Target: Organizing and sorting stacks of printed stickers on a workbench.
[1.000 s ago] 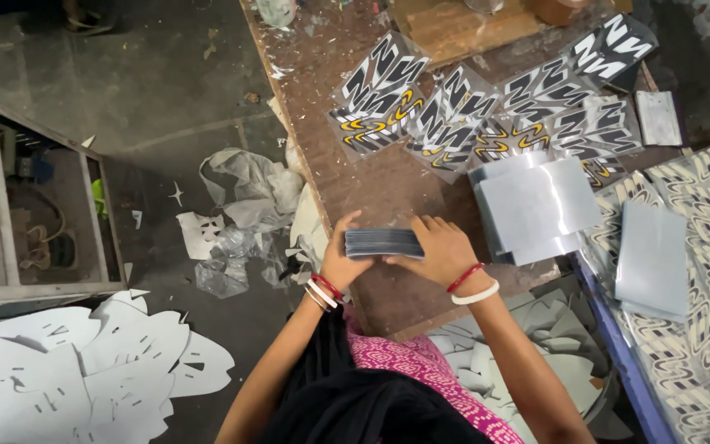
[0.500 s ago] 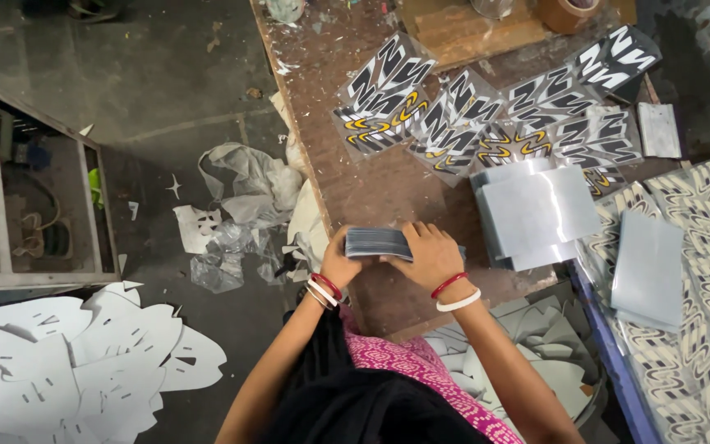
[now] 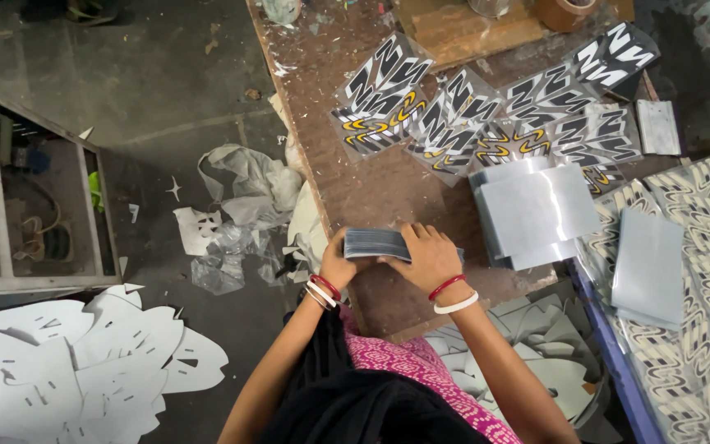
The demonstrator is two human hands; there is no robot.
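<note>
Left hand [image 3: 337,265] and right hand [image 3: 431,256] clasp a grey stack of cut sheets [image 3: 378,243] from either end, at the near edge of the brown worktable [image 3: 371,185]. The stack appears light, thin and flexible, likely slippery sheet on sheet; gripping the short ends with thumbs on top should keep it squared. Beyond lie printed zigzag pieces [image 3: 454,123] and a silvery pile [image 3: 532,214]. The right palm hides the stack's far end; sheet count and material cannot be made out.

Both hands, left [image 3: 337,265] and right [image 3: 431,259], around a grey card stack [image 3: 377,243] on worn table [image 3: 371,193].
</note>
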